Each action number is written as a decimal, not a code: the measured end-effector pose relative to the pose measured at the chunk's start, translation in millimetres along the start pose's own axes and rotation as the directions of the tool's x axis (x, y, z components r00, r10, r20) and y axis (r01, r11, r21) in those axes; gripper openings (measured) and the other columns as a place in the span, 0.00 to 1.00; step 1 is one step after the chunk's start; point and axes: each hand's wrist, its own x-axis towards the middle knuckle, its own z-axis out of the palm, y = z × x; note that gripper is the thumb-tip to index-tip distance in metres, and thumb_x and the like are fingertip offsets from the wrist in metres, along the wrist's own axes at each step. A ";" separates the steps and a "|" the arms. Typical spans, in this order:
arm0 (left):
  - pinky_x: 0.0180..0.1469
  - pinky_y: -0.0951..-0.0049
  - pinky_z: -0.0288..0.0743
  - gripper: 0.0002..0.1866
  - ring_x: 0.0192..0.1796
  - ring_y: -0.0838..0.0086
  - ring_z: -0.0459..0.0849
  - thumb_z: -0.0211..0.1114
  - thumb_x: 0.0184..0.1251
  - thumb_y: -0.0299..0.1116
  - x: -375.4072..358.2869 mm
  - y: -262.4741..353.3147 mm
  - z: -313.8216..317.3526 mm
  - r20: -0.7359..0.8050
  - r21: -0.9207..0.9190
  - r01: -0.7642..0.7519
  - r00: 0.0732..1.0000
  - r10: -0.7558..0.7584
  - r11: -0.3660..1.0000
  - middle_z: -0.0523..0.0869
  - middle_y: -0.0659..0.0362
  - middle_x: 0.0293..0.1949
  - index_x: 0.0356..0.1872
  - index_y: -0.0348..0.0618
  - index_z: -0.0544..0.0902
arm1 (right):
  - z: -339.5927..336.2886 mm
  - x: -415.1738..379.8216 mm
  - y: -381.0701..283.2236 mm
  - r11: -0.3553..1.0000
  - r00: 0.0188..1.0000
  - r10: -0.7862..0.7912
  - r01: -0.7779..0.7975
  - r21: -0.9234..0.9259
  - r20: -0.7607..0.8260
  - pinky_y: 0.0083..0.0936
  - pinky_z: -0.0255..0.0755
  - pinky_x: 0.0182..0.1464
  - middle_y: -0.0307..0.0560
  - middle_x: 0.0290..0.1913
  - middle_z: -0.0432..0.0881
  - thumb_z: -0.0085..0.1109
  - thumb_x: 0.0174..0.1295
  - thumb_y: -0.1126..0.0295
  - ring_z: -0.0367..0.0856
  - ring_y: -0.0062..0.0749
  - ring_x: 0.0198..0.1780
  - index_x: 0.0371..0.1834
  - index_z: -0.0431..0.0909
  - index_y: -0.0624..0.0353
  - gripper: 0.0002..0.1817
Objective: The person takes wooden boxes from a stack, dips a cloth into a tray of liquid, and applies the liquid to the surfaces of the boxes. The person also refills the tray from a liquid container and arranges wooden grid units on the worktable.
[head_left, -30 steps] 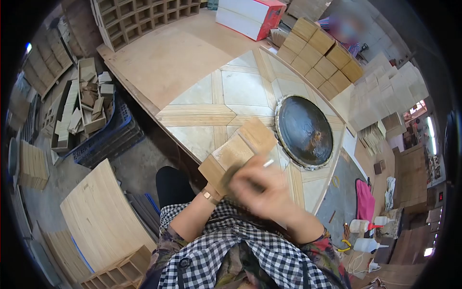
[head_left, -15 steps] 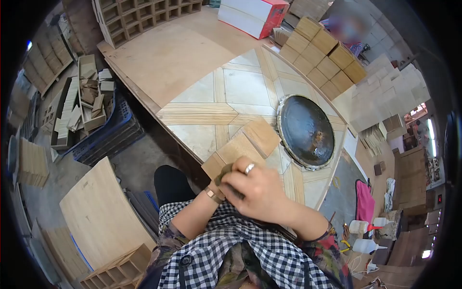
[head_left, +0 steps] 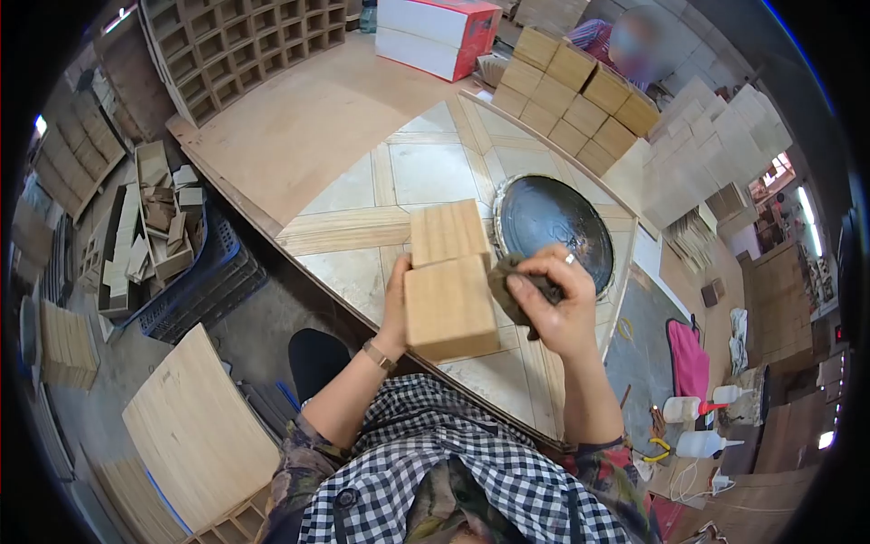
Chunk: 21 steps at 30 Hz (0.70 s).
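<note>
A pale wooden box (head_left: 450, 299) is gripped by my left hand (head_left: 395, 304), whose fingers lie along its left side, partly hidden. Against its far edge stands another pale wooden block (head_left: 447, 232), overlapped by the nearer one in this view. My right hand (head_left: 564, 304) is closed round a dark, crumpled rag (head_left: 509, 288), just right of the box. Behind that hand lies a round black pan (head_left: 555, 222) with a dark, wet-looking inside and a crusted rim. Box and pan are over a patterned panel (head_left: 344, 272) of white squares and wood strips.
Stacked wooden boxes (head_left: 566, 100) stand at the back, with a person (head_left: 591, 36) behind them. A red and white carton (head_left: 426, 41) and a compartment rack (head_left: 245, 54) are at the far side. Glue bottles (head_left: 702, 443) lie right; a blue crate (head_left: 213, 272) of offcuts stands left.
My hands have moved apart: the left now holds the box up toward me, and the right has gone right with the rag. The view has shifted slightly.
</note>
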 end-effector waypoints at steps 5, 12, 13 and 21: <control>0.53 0.72 0.72 0.18 0.50 0.71 0.78 0.63 0.61 0.23 -5.3 -4.1 24.2 0.199 0.860 -0.286 0.951 0.237 0.424 0.81 0.54 0.48 0.52 0.41 0.70 | 19.7 -4.2 14.0 0.995 0.985 -0.023 0.039 -0.087 0.173 0.29 0.73 0.32 0.47 0.30 0.78 0.68 0.49 0.70 0.79 0.40 0.30 0.27 0.80 0.59 0.07; 0.68 0.69 0.60 0.37 0.67 0.68 0.67 0.61 0.57 0.23 -6.0 29.9 7.4 0.288 0.890 -0.221 0.951 -0.115 0.399 0.72 0.52 0.63 0.70 0.40 0.57 | 35.4 -65.1 9.3 0.933 0.994 -0.077 0.098 -0.347 0.073 0.31 0.72 0.26 0.44 0.31 0.76 0.67 0.48 0.68 0.78 0.40 0.27 0.31 0.80 0.54 0.08; 0.67 0.69 0.60 0.39 0.67 0.69 0.67 0.62 0.55 0.24 -6.5 34.1 8.5 0.289 0.820 -0.172 0.947 -0.136 0.545 0.71 0.52 0.63 0.70 0.39 0.57 | 36.5 -74.6 7.5 0.919 0.988 -0.153 0.152 -0.364 0.028 0.30 0.71 0.25 0.44 0.30 0.76 0.68 0.47 0.69 0.78 0.38 0.26 0.31 0.80 0.54 0.08; 0.60 0.73 0.67 0.31 0.59 0.73 0.74 0.62 0.64 0.29 -19.9 51.4 47.8 0.119 0.467 0.046 0.986 -0.114 0.883 0.76 0.55 0.57 0.67 0.35 0.62 | 35.5 -164.5 18.2 0.801 0.960 -0.262 0.276 -0.531 0.104 0.26 0.66 0.21 0.41 0.29 0.73 0.66 0.44 0.71 0.72 0.33 0.23 0.32 0.80 0.55 0.10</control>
